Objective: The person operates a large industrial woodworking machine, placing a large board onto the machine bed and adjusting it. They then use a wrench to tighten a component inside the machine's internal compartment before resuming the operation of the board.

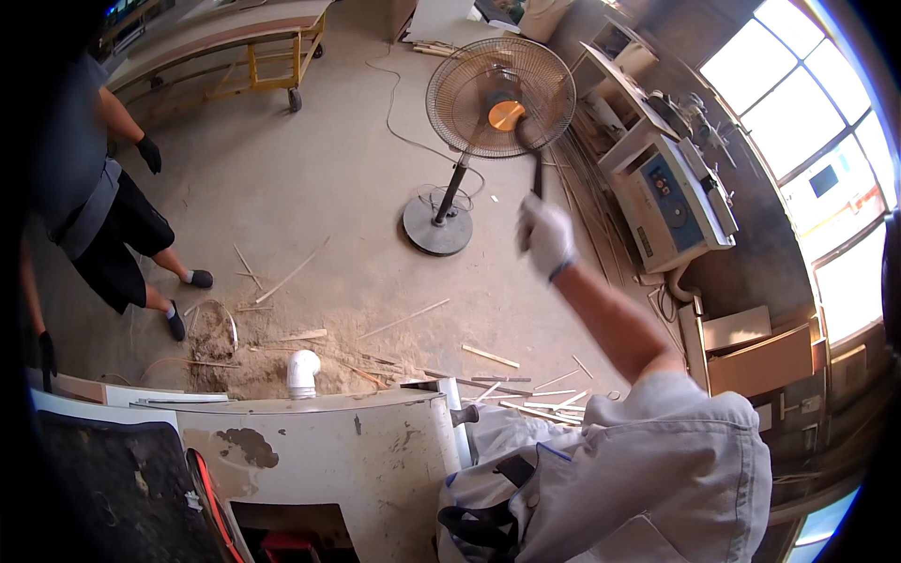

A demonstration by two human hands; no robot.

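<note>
At two o'clock, your right hand (547, 235) grips a dark hooked bar (538, 174), likely for reach; left hand unseen, state indeterminate.

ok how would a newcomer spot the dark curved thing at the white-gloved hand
Find the big round fan at top centre. Below its right side is the white-gloved right hand, with the dark curved bar rising from it. Unlike the fan's straight black pole, which stands on a round base, this bar bends at its upper end and overlaps the fan's cage.
</note>
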